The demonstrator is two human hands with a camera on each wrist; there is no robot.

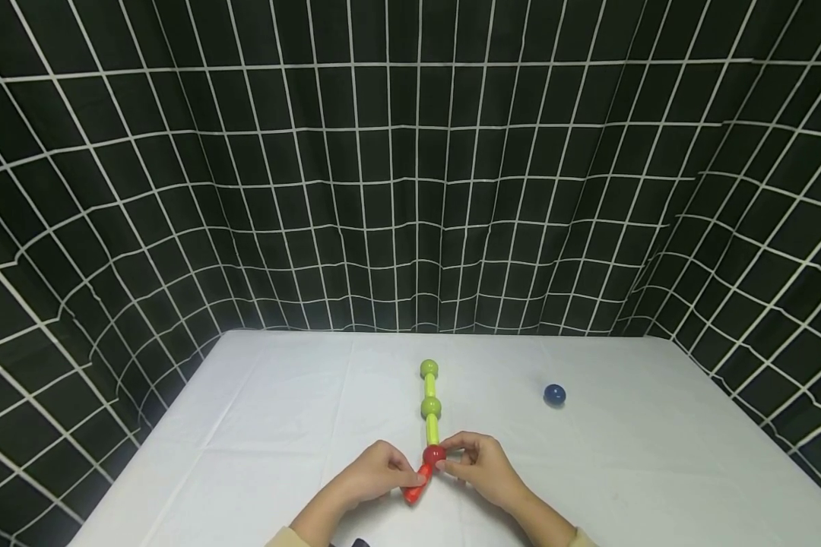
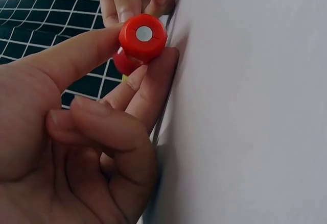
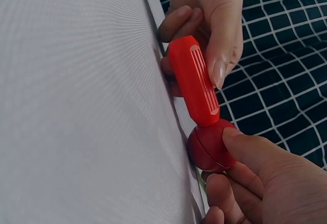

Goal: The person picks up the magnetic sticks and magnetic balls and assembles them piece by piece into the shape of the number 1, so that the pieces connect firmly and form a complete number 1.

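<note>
My left hand (image 1: pixel 378 472) pinches a red magnetic rod (image 3: pixel 193 81) between thumb and fingers. One end of that rod, seen in the left wrist view, carries a round grey disc (image 2: pixel 144 33). Its other end meets a glossy red ball (image 3: pixel 210 146), which my right hand (image 1: pixel 484 469) holds between thumb and fingers. From the red ball a straight chain runs away from me: a yellow-green rod (image 1: pixel 432 430), a green ball (image 1: pixel 431 408), another yellow-green rod (image 1: pixel 429 385) and a second green ball (image 1: pixel 429 368). The red rod slants toward the near left.
A dark blue ball (image 1: pixel 554 394) lies by itself on the right of the white-covered table (image 1: pixel 280 403). Part of a dark object (image 1: pixel 360 542) shows at the bottom edge near the left wrist. Black curtain (image 1: pixel 410 190) with white grid lines surrounds the table's back and sides.
</note>
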